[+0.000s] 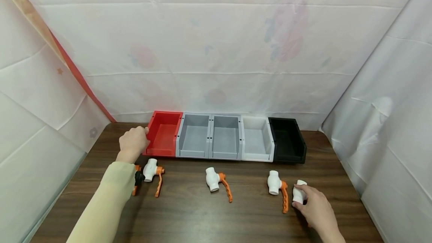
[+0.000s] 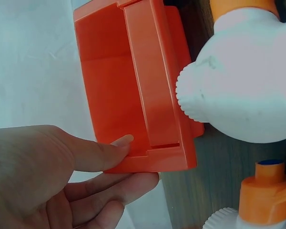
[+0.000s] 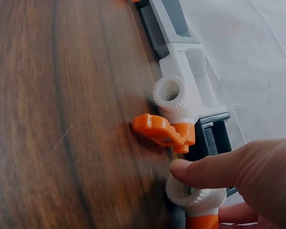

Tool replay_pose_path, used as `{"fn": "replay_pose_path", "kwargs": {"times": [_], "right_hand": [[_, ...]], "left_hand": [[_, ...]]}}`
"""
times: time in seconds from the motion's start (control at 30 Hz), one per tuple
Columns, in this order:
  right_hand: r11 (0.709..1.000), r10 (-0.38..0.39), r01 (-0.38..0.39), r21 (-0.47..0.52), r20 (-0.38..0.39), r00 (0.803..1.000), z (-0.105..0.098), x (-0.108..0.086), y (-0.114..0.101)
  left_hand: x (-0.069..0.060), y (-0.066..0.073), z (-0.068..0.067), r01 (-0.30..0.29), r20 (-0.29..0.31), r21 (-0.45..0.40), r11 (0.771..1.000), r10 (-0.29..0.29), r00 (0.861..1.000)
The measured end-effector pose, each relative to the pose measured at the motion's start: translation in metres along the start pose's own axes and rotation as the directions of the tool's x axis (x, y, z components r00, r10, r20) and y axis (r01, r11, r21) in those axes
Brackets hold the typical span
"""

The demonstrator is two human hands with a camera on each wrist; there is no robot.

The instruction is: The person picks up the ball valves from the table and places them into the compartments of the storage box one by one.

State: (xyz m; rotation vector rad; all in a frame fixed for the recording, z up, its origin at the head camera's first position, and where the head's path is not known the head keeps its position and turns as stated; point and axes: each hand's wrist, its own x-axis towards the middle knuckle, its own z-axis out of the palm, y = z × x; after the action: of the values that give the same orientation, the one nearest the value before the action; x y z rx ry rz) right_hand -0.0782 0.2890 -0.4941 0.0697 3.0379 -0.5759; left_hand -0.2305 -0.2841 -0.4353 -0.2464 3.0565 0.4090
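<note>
My left hand (image 1: 133,141) is at the left end of a row of bins. It pinches the side wall of the red bin (image 1: 166,135), thumb inside and fingers outside, as the left wrist view shows. At the front right, my right hand (image 1: 316,207) grips a white ball valve (image 1: 298,194) by its body, with the thumb across its ribbed end in the right wrist view. That valve's orange handle (image 3: 202,222) is mostly hidden. Just left of it lies another white valve (image 1: 274,183) with an orange handle.
Two grey bins (image 1: 194,153), a white bin (image 1: 258,156) and a black bin (image 1: 289,157) continue the row. A valve (image 1: 212,179) lies mid-table, another (image 1: 150,170) in front of the red bin. Orange parts (image 1: 134,190) show beside the left sleeve. White curtains enclose the brown table.
</note>
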Motion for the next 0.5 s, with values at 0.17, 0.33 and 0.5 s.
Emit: {"fn": "replay_pose_path", "kwargs": {"times": [0.17, 0.33, 0.5], "right_hand": [[1.0, 0.024, -0.024, 0.005, 0.021, 0.999, 0.0003, 0.0007, 0.001], [0.998, 0.061, -0.062, 0.018, 0.027, 0.998, 0.0003, -0.0007, 0.0031], [0.998, 0.058, -0.058, 0.008, 0.01, 0.998, 0.0011, -0.0022, 0.0051]], "left_hand": [[-0.0004, -0.0032, 0.0008, 0.008, 0.0, 0.002, 1.0, -0.008, 1.0], [0.0016, -0.005, 0.0015, 0.005, 0.011, -0.015, 1.0, -0.005, 1.0], [0.0033, -0.0069, 0.0002, 0.005, 0.019, -0.023, 1.0, -0.004, 1.0]]}}
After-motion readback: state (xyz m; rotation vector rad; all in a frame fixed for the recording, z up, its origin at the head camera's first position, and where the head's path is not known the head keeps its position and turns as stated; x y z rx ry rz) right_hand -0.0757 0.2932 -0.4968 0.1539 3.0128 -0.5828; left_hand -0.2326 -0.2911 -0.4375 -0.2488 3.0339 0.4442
